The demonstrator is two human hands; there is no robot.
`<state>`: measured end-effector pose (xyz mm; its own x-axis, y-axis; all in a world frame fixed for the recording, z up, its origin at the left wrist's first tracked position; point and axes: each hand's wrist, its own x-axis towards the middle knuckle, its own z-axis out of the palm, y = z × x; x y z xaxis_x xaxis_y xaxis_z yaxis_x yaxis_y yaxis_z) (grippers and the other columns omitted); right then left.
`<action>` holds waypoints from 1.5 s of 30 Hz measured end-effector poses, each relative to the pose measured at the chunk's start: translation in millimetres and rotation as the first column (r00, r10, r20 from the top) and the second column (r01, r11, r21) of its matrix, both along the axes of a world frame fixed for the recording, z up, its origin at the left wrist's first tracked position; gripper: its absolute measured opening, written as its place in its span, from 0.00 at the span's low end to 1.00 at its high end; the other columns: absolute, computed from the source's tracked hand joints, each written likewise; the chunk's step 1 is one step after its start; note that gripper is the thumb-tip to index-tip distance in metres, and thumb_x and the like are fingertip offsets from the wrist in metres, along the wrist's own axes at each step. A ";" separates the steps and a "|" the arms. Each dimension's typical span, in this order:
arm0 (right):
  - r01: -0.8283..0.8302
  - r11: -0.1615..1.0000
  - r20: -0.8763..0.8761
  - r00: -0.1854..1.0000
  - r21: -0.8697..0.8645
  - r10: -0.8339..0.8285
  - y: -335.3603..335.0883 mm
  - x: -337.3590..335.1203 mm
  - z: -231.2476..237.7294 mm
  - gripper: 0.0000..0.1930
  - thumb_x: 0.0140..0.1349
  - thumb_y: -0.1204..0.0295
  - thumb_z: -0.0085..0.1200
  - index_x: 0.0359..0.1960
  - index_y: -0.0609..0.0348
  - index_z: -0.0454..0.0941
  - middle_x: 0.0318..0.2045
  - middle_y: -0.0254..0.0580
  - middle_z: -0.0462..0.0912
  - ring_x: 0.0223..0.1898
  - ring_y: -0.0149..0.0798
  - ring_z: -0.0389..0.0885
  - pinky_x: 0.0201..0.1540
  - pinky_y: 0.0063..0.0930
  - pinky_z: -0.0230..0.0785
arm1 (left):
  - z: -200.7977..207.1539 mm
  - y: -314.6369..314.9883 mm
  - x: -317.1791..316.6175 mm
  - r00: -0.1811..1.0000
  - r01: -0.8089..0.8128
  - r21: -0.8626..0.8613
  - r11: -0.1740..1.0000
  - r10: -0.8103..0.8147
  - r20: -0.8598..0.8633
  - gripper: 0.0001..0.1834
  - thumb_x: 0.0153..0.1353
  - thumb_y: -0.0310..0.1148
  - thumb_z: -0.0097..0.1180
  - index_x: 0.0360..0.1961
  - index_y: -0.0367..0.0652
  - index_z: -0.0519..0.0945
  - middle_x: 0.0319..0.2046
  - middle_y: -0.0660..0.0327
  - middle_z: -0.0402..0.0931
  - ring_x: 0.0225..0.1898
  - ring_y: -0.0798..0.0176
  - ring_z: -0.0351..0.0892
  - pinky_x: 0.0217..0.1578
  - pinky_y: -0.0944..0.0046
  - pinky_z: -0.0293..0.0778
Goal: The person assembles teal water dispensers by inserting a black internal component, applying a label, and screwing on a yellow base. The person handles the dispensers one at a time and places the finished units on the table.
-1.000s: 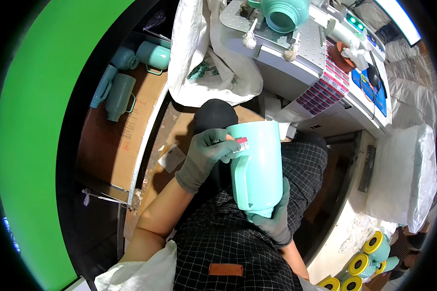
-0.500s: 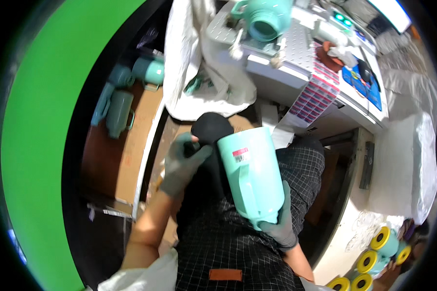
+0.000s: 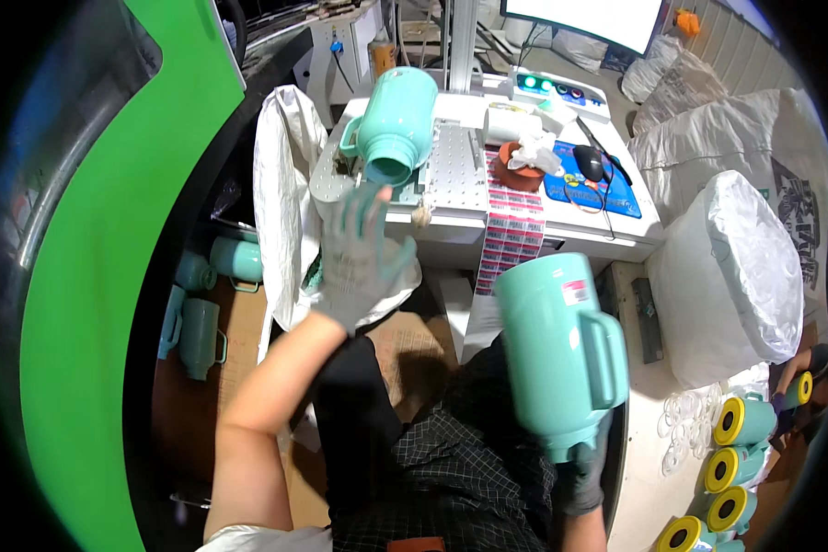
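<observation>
My right hand (image 3: pixel 583 477), in a grey glove, grips a turquoise thermos jug shell (image 3: pixel 552 354) by its narrow neck. The shell is neck-down over my right thigh, its handle to the right and a small red-and-white sticker near the wide end. My left hand (image 3: pixel 363 258), gloved with fingers spread, reaches forward with nothing in it. Just beyond its fingertips, a second turquoise jug shell (image 3: pixel 402 120) lies on a perforated metal plate (image 3: pixel 458 166), its open mouth facing me. Whether the fingertips touch that shell I cannot tell.
A white sack (image 3: pixel 290 202) hangs left of the plate. Several jugs (image 3: pixel 200 340) lie in a cardboard-lined bin on the left. A sticker sheet (image 3: pixel 511 230) drapes over the desk edge. At right are a large white bag (image 3: pixel 722 276) and several yellow-topped jugs (image 3: pixel 729 469).
My view has tilted up toward the desk. My left hand has gone from beside the held shell to near the plate. The held shell has moved right and turned, still in my right hand.
</observation>
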<state>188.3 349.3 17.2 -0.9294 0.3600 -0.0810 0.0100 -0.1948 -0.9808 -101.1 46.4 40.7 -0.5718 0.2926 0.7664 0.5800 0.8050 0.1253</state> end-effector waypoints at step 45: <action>0.298 0.245 -0.360 0.893 0.923 0.269 -11.9 -119.7 -35.6 0.34 0.60 0.56 0.67 0.68 0.54 0.75 0.67 0.59 0.71 0.65 0.60 0.75 0.66 0.55 0.69 | -41.5 -23.4 181.3 0.460 0.356 0.644 0.677 -0.727 0.509 0.42 0.53 0.40 0.73 0.64 0.31 0.70 0.56 0.51 0.69 0.55 0.53 0.76 0.57 0.51 0.74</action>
<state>68.6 337.4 -18.4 -0.7502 -0.0867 0.6555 -0.3791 0.8687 -0.3189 80.2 23.0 -0.8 -0.7823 0.5255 0.3346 0.4518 0.1088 0.8855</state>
